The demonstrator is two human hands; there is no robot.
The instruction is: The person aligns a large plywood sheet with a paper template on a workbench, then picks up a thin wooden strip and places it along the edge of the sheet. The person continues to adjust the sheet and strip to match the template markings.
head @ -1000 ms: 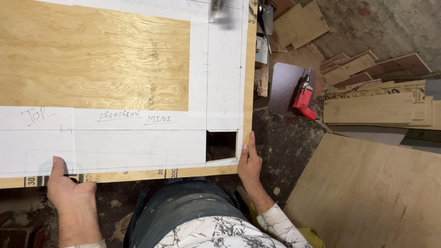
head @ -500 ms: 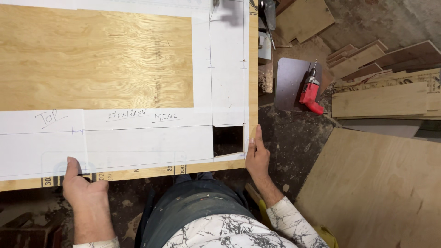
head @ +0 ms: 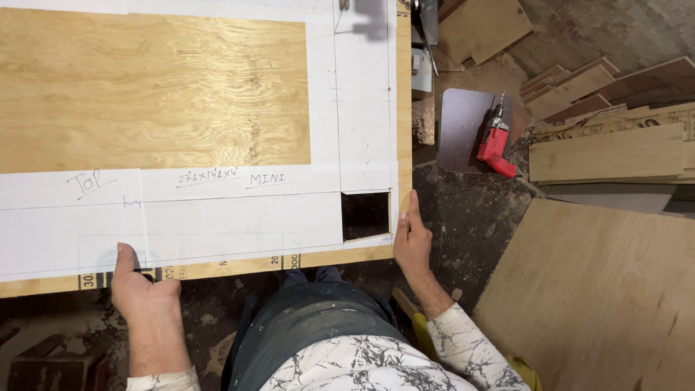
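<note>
Across the upper left of the head view lies a large plywood sheet [head: 152, 94], with white paper templates [head: 239, 217] laid flat over its near and right-hand parts. The paper bears pencilled notes and drawn outlines, and a small rectangular cut-out [head: 365, 215] shows dark near the sheet's near right corner. Along the near edge of the wood runs a strip of printed scale marks.

At about 7 o'clock, the left hand [head: 141, 286] grips the near edge of the sheet, its thumb pressed flat on top of the paper and the other fingers curled beneath the wood, out of sight. At about 5 o'clock from the centre, the right hand [head: 411, 239] rests against the sheet's near right corner, fingers straight and together, touching the edge just beside the cut-out; it lies open along the wood rather than closed round anything.

Between the two arms, at 6 o'clock, the person's dark trousers and white patterned sleeves show. Off at 2 o'clock, well apart from both hands, a red power drill [head: 496, 145] lies on a small dark board [head: 460, 127] on the dirt floor. Stacked wood offcuts [head: 608, 148] sit at 3 o'clock, and another plywood panel [head: 601, 297] leans in at 4 o'clock.
</note>
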